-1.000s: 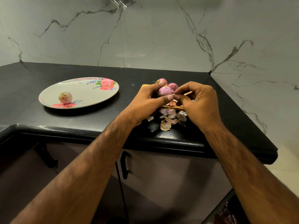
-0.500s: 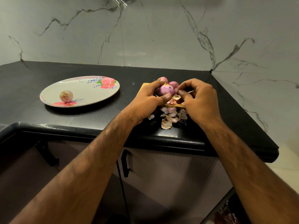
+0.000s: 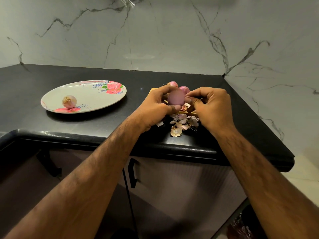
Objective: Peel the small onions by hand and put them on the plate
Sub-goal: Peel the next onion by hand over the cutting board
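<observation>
Left hand point(image 3: 155, 107) grips onion point(image 3: 176, 99), fingers and thumb curled round it, just above board point(image 3: 182, 112). Right hand point(image 3: 212, 107): thumb and forefinger pinch onion's right side. Two more onions point(image 3: 172, 84) behind. Peels point(image 3: 179, 123) on counter point(image 3: 138, 80). Plate point(image 3: 89, 94) well left, one peeled onion point(image 3: 69, 101) on it.

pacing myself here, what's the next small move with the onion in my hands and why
Probably carry the held onion left to the plate, if no skin remains on its hidden side: its visible face looks smooth and bare. The left hand grips it, the right hand pinches at its side.
</observation>
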